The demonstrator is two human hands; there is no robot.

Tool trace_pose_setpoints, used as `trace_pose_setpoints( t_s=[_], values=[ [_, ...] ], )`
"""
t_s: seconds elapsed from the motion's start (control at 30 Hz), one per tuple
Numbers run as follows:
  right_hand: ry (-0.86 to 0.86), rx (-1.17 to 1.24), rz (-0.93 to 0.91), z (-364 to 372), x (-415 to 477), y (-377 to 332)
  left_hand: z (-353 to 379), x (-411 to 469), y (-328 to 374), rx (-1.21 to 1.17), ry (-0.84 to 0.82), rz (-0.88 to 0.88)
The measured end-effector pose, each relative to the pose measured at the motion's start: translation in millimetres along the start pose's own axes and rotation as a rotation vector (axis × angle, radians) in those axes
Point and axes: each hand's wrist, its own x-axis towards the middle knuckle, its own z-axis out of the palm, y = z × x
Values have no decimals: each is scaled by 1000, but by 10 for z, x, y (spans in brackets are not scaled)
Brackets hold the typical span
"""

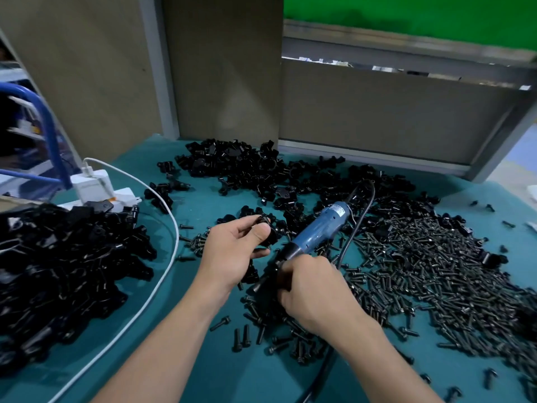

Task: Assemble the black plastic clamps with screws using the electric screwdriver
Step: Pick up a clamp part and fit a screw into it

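Observation:
My left hand [232,251] holds a black plastic clamp [268,231] between thumb and fingers, just above the teal table. My right hand [311,289] grips the lower end of the blue electric screwdriver [322,225], whose body slants up to the right and whose tip points down-left toward loose black screws [290,330]. Its black cord [351,228] loops behind. A large spread of screws [436,271] lies to the right. Unassembled clamps [261,170] are heaped at the back.
A big heap of black clamps [58,271] fills the left side. A white cable [162,257] curves across the teal table [203,373] from a white charger and power strip [93,184]. Grey partition boards [226,68] stand behind. A blue frame [43,126] is at far left.

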Motion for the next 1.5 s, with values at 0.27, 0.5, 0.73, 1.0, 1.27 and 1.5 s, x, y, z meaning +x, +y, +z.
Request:
trace_pose_setpoints(
  t_s=[0.27,0.5,0.73,1.0,1.27,1.5],
  values=[
    [270,981,190,-198,-3,327,41,-69,-11,292,-8,88],
    [163,1380,157,-169,1,354,102,-186,-23,593,-65,268],
    [231,1314,120,-113,10,352,113,-246,-5,579,-124,314],
    [181,1319,125,-52,20,332,128,-303,47,598,-165,366],
    [169,1358,117,-27,8,322,144,-307,55,558,-147,364],
    [246,1038,70,-21,2,302,189,-321,119,527,-175,353]
  ],
)
